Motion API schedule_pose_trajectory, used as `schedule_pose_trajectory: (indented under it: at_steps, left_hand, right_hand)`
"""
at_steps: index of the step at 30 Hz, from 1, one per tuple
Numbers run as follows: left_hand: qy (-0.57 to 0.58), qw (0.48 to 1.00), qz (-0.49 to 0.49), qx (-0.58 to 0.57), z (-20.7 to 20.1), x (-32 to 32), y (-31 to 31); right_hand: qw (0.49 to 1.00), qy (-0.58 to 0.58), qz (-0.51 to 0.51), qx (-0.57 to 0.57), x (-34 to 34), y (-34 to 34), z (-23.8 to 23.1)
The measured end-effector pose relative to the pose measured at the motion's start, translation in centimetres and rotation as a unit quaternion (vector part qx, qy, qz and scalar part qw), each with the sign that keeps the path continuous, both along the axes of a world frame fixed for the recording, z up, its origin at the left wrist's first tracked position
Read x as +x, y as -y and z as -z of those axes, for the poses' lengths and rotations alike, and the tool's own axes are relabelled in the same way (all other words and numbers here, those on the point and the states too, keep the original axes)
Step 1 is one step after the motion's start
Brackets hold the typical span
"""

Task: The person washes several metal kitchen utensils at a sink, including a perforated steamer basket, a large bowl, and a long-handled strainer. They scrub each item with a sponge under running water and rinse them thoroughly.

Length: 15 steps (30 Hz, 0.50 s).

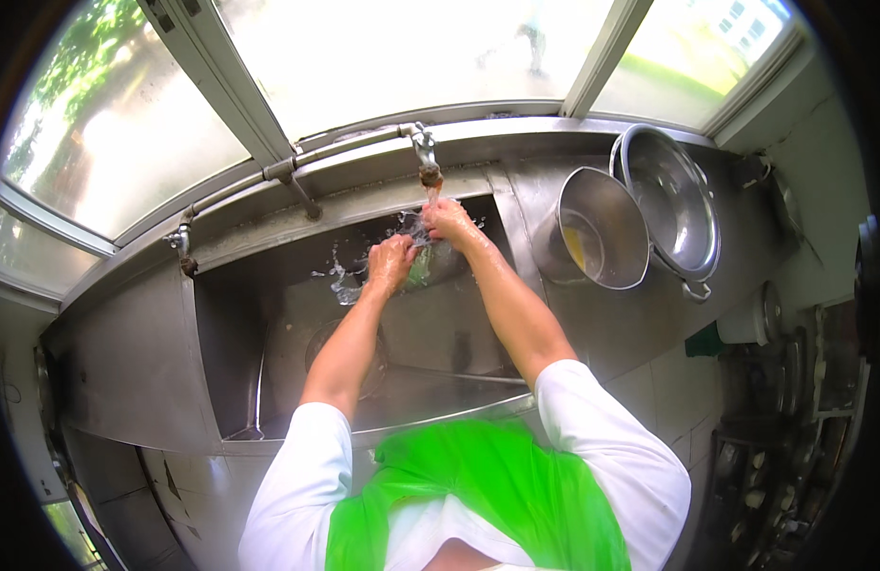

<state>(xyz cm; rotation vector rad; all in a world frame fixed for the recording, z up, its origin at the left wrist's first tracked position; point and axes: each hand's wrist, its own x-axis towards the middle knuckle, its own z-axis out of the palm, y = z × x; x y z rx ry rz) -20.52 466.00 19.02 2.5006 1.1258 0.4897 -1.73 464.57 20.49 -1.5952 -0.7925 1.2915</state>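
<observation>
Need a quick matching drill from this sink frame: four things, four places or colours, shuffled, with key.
Things:
1. tap
2. apron
3. metal pots
4. left hand

Places or colours:
A. bright green
B. on the counter right of the sink
C. in the splashing water, beside the right hand
D. on the pipe under the window, above the basin

Pairs: 1-D, 2-A, 3-B, 4-C

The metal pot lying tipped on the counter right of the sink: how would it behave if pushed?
The metal pot lies on its side with its mouth facing the sink, so it would probably roll or rock. Its smooth steel looks slippery, likely more so with wet hands. It leans against the bigger pot, which might shift too.
</observation>
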Motion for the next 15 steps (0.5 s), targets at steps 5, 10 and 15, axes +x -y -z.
schedule_pose_trajectory:
  at_steps: [5,10,15]
  left_hand:
    - [0.060,0.984,-0.104,-0.130,-1.2,-5.4,0.5]
    - [0.358,0.884,-0.244,-0.174,1.4,-18.1,0.9]
    - [0.515,0.740,-0.287,-0.323,-2.1,-24.5,7.2]
  right_hand:
    - [0.954,0.267,-0.112,0.071,1.5,2.7,-3.1]
    - [0.967,0.203,-0.130,0.079,0.0,6.3,-2.3]
    - [0.963,0.203,-0.024,0.176,-5.8,11.0,1.2]
